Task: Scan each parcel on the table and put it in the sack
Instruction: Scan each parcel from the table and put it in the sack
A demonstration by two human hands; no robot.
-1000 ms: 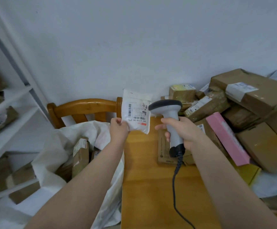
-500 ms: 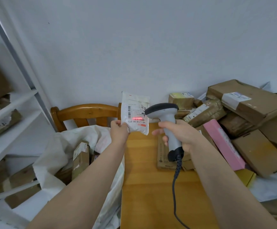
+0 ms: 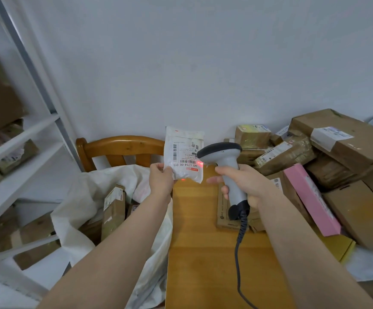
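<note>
1. My L hand pinches a small white poly-mailer parcel by its lower-left corner. It's held upright in the air, label w/ barcodes facing the cam.
2. My R hand is wrapped round the grey handle of a corded barcode scanner. One finger sticks out toward the parcel.
3. The scanner's dark head sits just right of the parcel and overlaps its right edge in view. Can't tell if they touch. A red light spot shows at that edge of the label.
4. The parcel hangs over the far-left corner of the wooden table, just right of the sack, not in it.
5. The sack is white woven, mouth open, slumped in front of a wooden chair back left of the table. Brown labelled cartons stand inside it.
6. On the table's right side is a heap of parcels, mostly brown cartons. A pink box leans among them.
7. A flat carton lies on the table under my R hand. The scanner's dark cable drops from the handle base and runs across the tabletop toward me.
8. White shelving w/ more cartons stands at far left.
</note>
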